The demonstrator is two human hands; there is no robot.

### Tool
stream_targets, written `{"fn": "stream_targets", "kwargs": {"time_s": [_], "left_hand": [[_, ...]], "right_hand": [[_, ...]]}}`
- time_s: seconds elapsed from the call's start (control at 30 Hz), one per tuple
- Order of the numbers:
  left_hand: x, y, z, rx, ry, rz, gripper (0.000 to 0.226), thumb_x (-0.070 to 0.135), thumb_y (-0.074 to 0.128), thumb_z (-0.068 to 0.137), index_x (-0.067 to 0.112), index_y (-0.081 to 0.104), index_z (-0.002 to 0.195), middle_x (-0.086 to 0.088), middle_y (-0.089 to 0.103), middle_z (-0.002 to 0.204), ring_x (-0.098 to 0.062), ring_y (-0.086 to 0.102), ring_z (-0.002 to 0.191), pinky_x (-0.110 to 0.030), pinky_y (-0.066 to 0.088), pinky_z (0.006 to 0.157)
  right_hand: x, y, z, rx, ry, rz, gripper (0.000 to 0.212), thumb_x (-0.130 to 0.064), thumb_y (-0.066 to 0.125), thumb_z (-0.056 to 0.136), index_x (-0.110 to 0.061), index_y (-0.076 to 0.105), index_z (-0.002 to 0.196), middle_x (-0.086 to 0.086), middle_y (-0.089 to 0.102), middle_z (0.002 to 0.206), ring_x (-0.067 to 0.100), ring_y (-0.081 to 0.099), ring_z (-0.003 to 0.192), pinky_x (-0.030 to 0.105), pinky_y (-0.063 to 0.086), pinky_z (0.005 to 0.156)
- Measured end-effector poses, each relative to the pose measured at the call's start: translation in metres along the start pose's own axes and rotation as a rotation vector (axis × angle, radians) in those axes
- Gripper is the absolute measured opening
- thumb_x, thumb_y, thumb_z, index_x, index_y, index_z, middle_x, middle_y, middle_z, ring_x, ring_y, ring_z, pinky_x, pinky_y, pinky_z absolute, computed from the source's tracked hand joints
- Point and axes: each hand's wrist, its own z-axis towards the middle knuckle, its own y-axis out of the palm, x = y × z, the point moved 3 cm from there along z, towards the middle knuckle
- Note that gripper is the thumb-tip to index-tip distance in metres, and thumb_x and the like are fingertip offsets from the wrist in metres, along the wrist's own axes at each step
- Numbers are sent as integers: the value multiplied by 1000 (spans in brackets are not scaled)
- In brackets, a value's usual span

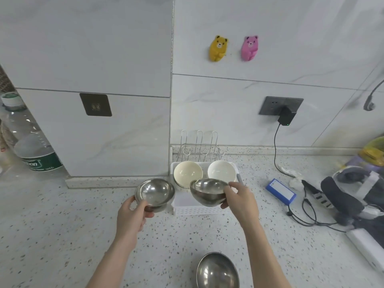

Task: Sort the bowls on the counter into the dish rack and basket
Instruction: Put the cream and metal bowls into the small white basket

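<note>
The left hand [133, 215] grips a steel bowl [154, 193] by its rim, mouth tipped toward the camera; the right hand [239, 201] pinches another steel bowl [208, 191] (nearly upright) over the white basket [197, 209].

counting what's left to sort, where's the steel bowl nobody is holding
In the head view, the loose steel bowl sits on the speckled counter at the bottom edge, just right of centre, beside the right forearm.

Left hand [133, 215] grips steel bowl [154, 194]; right hand [239, 201] grips second steel bowl [207, 192].
</note>
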Motion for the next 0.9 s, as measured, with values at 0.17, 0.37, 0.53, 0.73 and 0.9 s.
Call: {"fn": "stream_targets", "kwargs": {"time_s": [0.17,0.37,0.53,0.73,0.9], "left_hand": [[2,25,-2,-31,-11,-31,42,18,63,92,18,55,132,-20,71,68,-4,35,31,-15,25,32],[3,45,-4,-57,-13,-35,30,18,62,93,15,60,122,-19,70,67,-5,37,32,-17,25,32],[4,54,-5,-86,-13,-32,28,15,62,92,16,60,120,-20,70,69,-5,36,33,-17,25,33],[5,59,-7,-126,-47,-9,25,14,63,92,10,61,117,-19,70,68,-6,41,32,-17,25,32],[3,59,-6,-159,-84,28,20,12,64,90,3,63,107,-19,69,71,-6,43,33,-17,26,31]], "right_hand": [[13,-33,36,-50,48,-196,29,-29,47,87,-11,69,87,-1,69,50,13,49,50,24,40,52],[19,-36,77,-141,106,-344,35,-36,40,93,-7,57,84,2,67,46,12,47,45,26,49,58],[8,-27,97,-245,156,-428,16,-20,40,85,-11,52,81,4,69,50,12,49,47,25,44,58],[2,-12,113,-339,206,-522,20,-9,43,82,-7,62,89,4,64,44,10,57,38,25,46,63],[10,2,119,-363,259,-556,26,-10,43,85,-5,65,97,5,65,44,12,62,45,25,51,70]]}}
